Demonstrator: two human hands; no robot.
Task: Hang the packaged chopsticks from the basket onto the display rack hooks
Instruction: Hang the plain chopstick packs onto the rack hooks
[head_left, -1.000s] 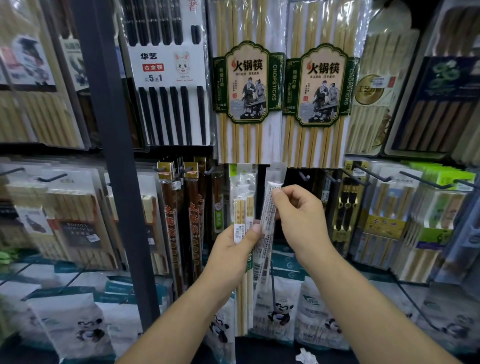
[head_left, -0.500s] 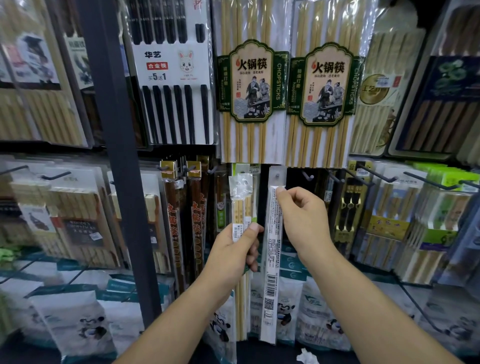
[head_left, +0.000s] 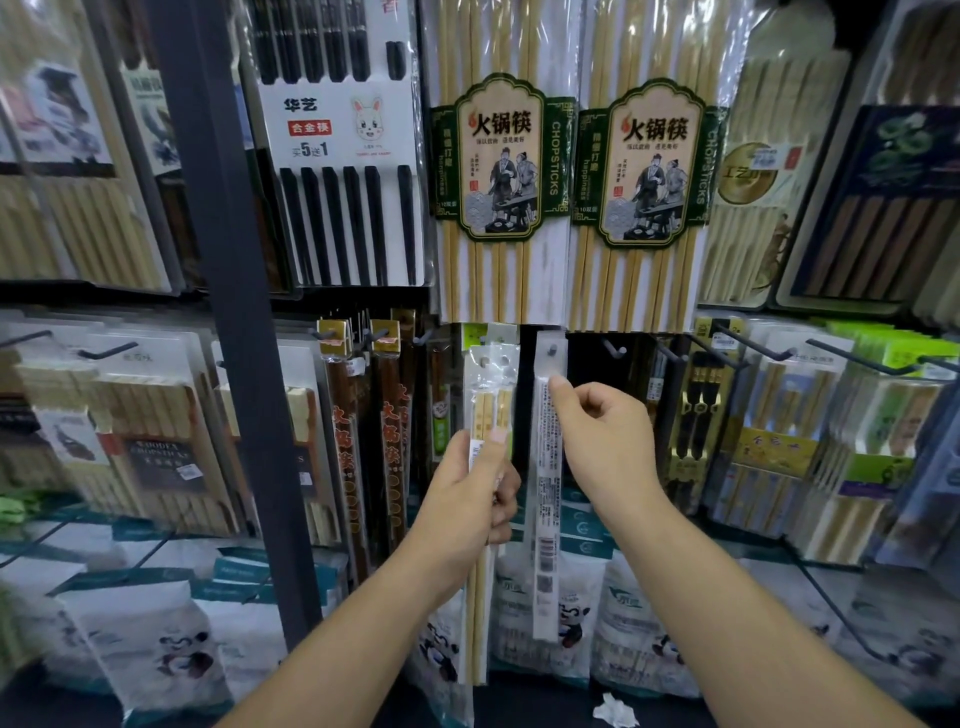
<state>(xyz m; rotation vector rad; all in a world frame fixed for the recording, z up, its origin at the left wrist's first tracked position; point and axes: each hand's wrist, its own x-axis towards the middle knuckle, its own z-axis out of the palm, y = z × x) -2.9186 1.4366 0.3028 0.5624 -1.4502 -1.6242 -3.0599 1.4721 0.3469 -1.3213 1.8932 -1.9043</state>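
Fingers (head_left: 562, 391) of R hand (head_left: 608, 441) curl in, index + thumb pinching slim white-backed chopstick sleeve w/ small print and barcode (head_left: 545, 519) near its top, ctr of frame. Sleeve hangs upright. Its header w/ hang hole sits just under 2 big green-labelled bamboo chopstick packs (head_left: 652, 161), upper ctr. Dark spot shows in the hole; can't tell if a hook is through it.

L hand (head_left: 467, 499), just left of R, grips clear plastic pack of pale bamboo chopsticks (head_left: 488, 405): thumb pressed on front, other fingers wrapped behind. Pack stands upright, top about level w/ sleeve's header, btm end dangling below wrist. Pack and sleeve are near each other, apart as far as seen.

Bare black wire hook (head_left: 613, 349) sticks out just right of sleeve's top. Dark metal upright post (head_left: 234, 312) runs down left of ctr. White card pack of black chopsticks w/ rabbit picture (head_left: 343, 182) hangs upper left of ctr. Panda-print white bags (head_left: 524, 613) fill btm row behind forearms. Crumpled white paper scrap (head_left: 615, 709) lies at btm ctr.
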